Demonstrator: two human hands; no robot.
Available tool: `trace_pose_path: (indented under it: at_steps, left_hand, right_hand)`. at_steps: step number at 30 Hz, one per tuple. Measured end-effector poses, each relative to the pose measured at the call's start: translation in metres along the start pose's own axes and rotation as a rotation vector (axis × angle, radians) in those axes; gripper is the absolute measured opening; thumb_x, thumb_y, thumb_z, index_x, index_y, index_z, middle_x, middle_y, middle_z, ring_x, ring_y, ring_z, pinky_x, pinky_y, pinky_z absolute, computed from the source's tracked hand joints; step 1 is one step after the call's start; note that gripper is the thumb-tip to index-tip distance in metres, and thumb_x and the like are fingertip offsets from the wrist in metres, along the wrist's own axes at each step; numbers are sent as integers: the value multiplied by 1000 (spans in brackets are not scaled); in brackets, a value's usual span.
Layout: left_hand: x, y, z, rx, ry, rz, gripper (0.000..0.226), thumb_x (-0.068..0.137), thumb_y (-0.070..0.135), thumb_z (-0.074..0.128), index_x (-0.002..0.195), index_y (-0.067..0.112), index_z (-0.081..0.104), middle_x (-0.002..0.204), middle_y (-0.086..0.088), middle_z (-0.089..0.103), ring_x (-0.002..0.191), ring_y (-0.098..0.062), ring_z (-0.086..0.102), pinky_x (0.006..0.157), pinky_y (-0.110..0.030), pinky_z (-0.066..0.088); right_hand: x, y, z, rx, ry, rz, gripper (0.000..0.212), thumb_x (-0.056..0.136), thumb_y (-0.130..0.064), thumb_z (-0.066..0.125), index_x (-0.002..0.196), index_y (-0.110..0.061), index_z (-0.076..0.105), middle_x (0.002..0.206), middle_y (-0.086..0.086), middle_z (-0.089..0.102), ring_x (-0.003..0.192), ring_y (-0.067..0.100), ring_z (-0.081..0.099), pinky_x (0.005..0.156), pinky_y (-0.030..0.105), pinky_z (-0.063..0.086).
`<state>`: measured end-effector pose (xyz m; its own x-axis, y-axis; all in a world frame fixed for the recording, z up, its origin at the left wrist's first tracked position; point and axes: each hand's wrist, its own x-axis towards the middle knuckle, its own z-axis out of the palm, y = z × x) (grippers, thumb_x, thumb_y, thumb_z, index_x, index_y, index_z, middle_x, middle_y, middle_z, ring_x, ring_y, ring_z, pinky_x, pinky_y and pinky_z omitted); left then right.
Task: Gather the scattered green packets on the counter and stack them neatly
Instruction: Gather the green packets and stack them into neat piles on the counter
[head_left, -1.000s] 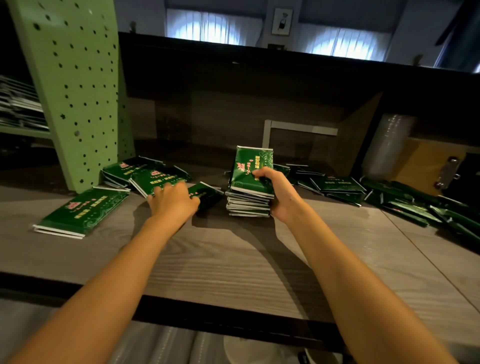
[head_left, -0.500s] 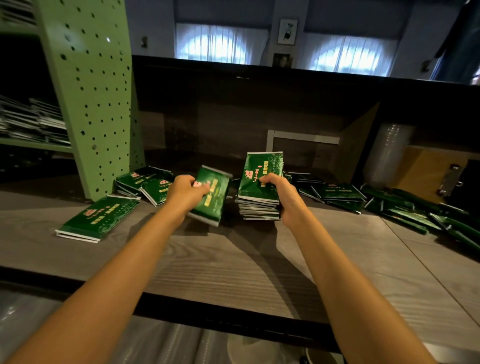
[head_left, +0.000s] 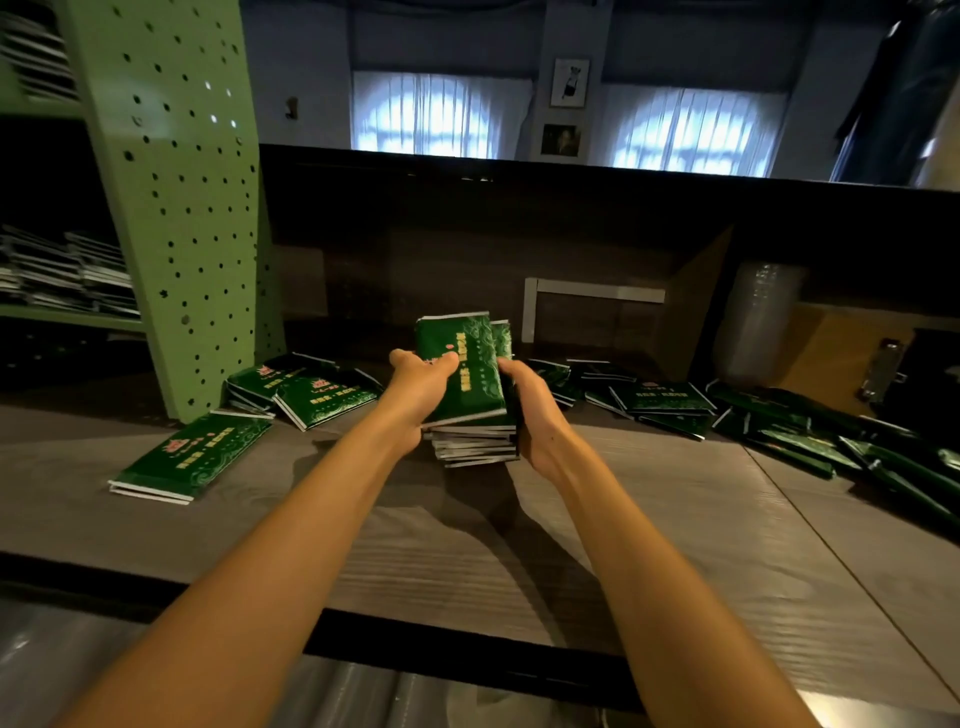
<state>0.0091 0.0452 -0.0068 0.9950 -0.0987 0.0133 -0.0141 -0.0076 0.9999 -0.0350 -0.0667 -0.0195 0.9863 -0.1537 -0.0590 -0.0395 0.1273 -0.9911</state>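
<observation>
A stack of green packets (head_left: 475, 441) stands in the middle of the grey wooden counter (head_left: 363, 551). My left hand (head_left: 415, 387) holds a green packet (head_left: 462, 366) tilted on top of the stack, thumb across its face. My right hand (head_left: 535, 410) grips the stack's right side and the packets lifted behind the top one. Loose packets lie to the left: one pair near the front (head_left: 189, 457) and a small heap (head_left: 311, 389) by the green post. More lie scattered at the right (head_left: 660, 402) and far right (head_left: 883, 457).
A green perforated post (head_left: 176, 208) rises at the left, with shelves of dark items (head_left: 62, 275) behind it. A dark back wall closes off the counter. A clear plastic roll (head_left: 753, 322) and a clipboard (head_left: 852, 358) stand at the back right.
My left hand picked a packet from the left heap, carried it right and brought it onto the top of the stack. My right hand stayed on the stack's right side.
</observation>
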Motion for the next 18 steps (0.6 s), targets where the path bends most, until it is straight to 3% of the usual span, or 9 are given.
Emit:
trace_pose_path:
  at_steps: [3, 5, 8, 9, 11, 14, 16, 18]
  left_hand:
    - [-8, -1, 6, -5, -56, 19, 47, 97, 20, 49, 131, 10, 18, 116, -11, 52, 92, -18, 56, 79, -31, 47]
    - [-15, 0, 5, -26, -101, 20, 48, 97, 21, 47, 134, 11, 18, 113, -11, 53, 87, -16, 58, 78, -33, 49]
    - [-21, 3, -2, -200, -231, -4, 37, 99, 36, 38, 123, 10, 48, 118, -15, 61, 93, -22, 64, 83, -39, 52]
    - [-25, 5, -3, -239, -251, 5, 42, 98, 44, 33, 113, 14, 58, 112, -14, 66, 92, -22, 66, 80, -39, 53]
    - [-34, 6, -2, -247, -231, 43, 55, 96, 55, 23, 96, 20, 65, 92, -8, 70, 80, -19, 67, 69, -34, 53]
    - [-50, -3, 4, -172, -315, 144, 65, 91, 63, 16, 104, 20, 62, 98, -9, 68, 82, -16, 67, 67, -31, 53]
    - [-59, -17, 5, -107, -480, 230, 81, 75, 78, 31, 126, 19, 52, 108, -1, 66, 90, -9, 68, 68, -24, 55]
    - [-61, -31, 1, -88, -584, 290, 108, 46, 87, 58, 132, 23, 42, 111, 10, 63, 92, 2, 66, 68, -14, 53]
  right_hand:
    - [1, 2, -4, 9, -79, -26, 29, 95, -42, 43, 96, -22, 63, 90, 2, 69, 86, 18, 65, 85, 35, 50]
    - [1, 3, -9, 7, -114, -5, 19, 92, -31, 50, 92, -17, 63, 85, 4, 69, 80, 19, 65, 79, 33, 51]
    - [-3, 2, -13, 60, -102, 1, 12, 88, -19, 53, 95, -12, 61, 84, 5, 69, 77, 18, 65, 73, 30, 52]
    - [-5, 2, -13, 52, -97, -20, 21, 86, -17, 56, 106, -10, 58, 93, 7, 68, 82, 19, 65, 73, 30, 53]
    - [-7, 5, -15, -1, -91, -71, 57, 75, -14, 66, 128, -10, 45, 111, 8, 62, 96, 21, 63, 77, 30, 52]
    - [-18, 10, -26, -92, -123, -115, 84, 58, -9, 67, 134, -13, 32, 121, 10, 55, 110, 23, 56, 92, 36, 49]
    - [-27, 12, -39, -159, -166, -95, 87, 59, 0, 68, 134, -17, 27, 127, 11, 51, 119, 26, 50, 103, 41, 41]
    - [-37, 13, -50, -200, -199, -68, 81, 70, 11, 66, 131, -21, 23, 121, 6, 51, 121, 24, 46, 102, 40, 40]
